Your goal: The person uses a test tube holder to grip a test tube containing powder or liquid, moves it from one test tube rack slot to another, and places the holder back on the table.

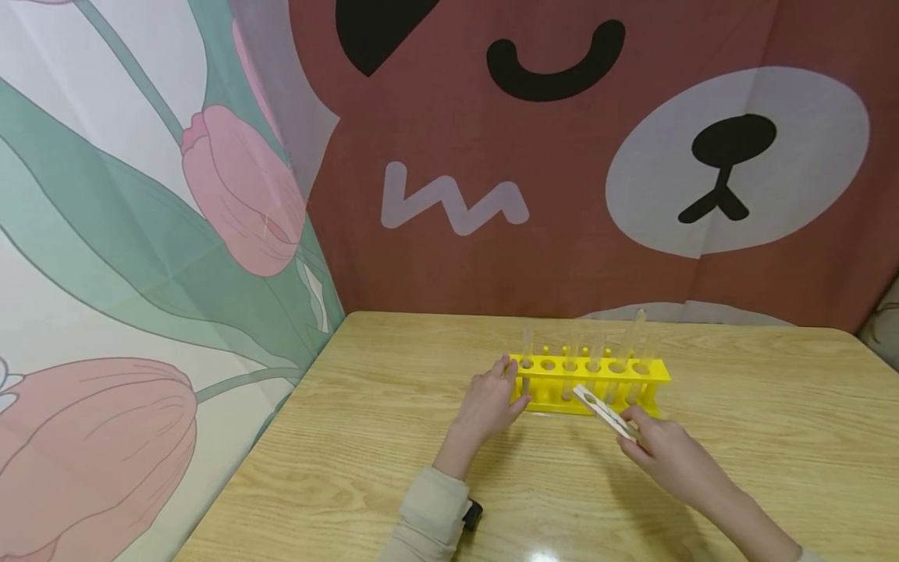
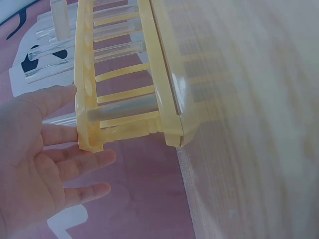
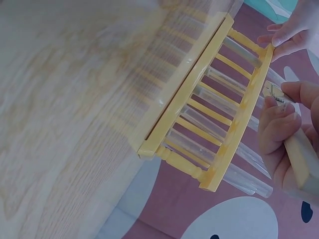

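A yellow test tube rack [image 1: 583,376] stands on the table with clear test tubes [image 1: 635,332] upright in several of its holes. One test tube [image 1: 527,343] is at the left end; the others are toward the right. My left hand [image 1: 486,402] holds the rack's left end. In the left wrist view the thumb [image 2: 62,94] lies against the top plate, with the other fingers around its end. My right hand [image 1: 663,449] grips a pale wooden test tube clamp [image 1: 600,410], with its spring showing in the right wrist view. The clamp's tip points up-left and overlaps the rack's front.
The wood-grain table [image 1: 372,437] extends to both sides of the rack and in front of it. Behind it hangs a cloth [image 1: 435,273] printed with a bear's face. Printed tulips cover the cloth [image 1: 140,312] at the left.
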The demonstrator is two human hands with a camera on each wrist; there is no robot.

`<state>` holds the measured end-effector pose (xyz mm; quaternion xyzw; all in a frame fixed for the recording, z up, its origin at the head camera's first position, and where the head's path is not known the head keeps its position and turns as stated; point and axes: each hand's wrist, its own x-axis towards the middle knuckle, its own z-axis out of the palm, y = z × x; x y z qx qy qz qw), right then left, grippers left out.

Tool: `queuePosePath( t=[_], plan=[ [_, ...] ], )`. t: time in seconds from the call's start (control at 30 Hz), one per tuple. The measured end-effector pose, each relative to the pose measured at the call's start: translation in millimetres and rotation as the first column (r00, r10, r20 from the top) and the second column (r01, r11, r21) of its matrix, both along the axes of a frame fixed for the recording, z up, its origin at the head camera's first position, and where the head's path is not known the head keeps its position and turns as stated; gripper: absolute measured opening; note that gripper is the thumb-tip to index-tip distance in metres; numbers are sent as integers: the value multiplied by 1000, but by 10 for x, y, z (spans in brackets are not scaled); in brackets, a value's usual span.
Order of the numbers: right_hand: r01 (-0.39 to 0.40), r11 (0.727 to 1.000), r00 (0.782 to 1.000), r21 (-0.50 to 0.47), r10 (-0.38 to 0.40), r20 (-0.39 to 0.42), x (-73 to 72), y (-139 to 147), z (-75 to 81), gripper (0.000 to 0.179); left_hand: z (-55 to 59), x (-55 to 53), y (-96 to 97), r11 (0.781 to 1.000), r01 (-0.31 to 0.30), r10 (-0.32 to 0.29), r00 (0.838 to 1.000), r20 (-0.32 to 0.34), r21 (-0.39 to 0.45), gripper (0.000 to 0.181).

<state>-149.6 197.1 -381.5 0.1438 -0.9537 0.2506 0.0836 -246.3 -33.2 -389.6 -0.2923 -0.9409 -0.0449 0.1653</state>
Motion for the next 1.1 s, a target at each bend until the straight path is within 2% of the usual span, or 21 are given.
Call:
queuePosePath(
  t=[0.8,1.1],
  plan=[
    [-10,1000,1000,-15,10,12,-32,-55,-32,21,-14,22,-4,1000,-12,12,999,29,2,57],
    [-27,1000,1000,-11,26,-14,-55,-56,-18,20,14,16,-5,1000,1,-1,1000,5,-2,56]
  ],
)
